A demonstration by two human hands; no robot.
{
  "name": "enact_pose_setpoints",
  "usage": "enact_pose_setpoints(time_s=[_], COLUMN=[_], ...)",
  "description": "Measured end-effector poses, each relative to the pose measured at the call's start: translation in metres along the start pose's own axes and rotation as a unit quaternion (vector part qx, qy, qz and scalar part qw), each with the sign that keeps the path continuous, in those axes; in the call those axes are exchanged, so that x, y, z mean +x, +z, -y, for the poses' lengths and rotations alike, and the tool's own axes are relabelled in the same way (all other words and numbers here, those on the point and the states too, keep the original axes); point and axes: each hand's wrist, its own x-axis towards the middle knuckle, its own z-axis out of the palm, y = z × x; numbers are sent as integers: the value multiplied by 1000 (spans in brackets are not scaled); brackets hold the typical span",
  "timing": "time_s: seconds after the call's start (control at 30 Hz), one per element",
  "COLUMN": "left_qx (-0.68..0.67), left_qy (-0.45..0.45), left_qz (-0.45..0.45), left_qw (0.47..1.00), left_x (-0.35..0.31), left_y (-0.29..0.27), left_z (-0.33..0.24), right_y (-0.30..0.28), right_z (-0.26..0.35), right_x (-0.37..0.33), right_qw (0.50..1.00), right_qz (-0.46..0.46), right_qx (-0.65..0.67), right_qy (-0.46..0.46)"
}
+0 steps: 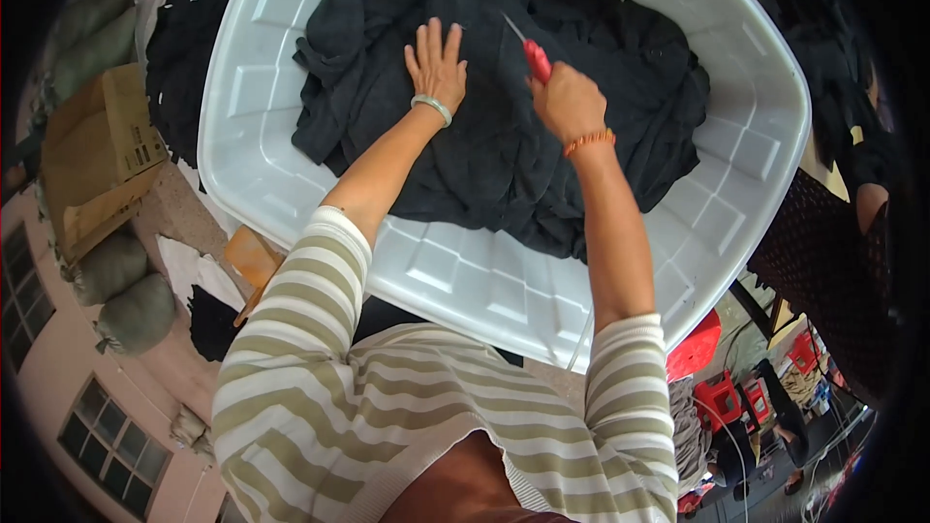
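A heap of black cloth (504,150) fills much of a large white plastic tub (281,189) in front of me. My left hand (438,63) lies flat on the cloth with its fingers spread, a pale bangle at the wrist. To its right, above the heap, my right hand (570,102) is closed round a red-handled pointed tool (537,60). The tool's thin metal tip points up and left, toward the far side of the tub. My palm hides the rest of its handle, so its exact kind does not show.
The tub's raised walls surround both hands. Left of it stand an open cardboard box (102,150), stuffed green sacks (136,310) and a dark cloth pile (189,68). At the right are a person in dark clothes (823,261), red plastic stools (719,397) and loose cables.
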Motion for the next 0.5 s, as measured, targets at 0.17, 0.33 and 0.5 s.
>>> enact_pose_setpoints(time_s=[0.17,0.33,0.5], left_qx=[66,185,221], left_qy=[198,422,583], left_qz=[164,386,465], left_qw=[964,800,628], left_x=[-31,-83,-147], left_y=[-17,-53,-43], left_z=[18,32,55], right_y=[3,10,42], right_z=[0,-27,-30], right_x=[-40,-138,-199], right_qw=[993,977,960], right_qz=[84,208,267], right_qx=[28,10,-33], right_qy=[-79,-50,-81])
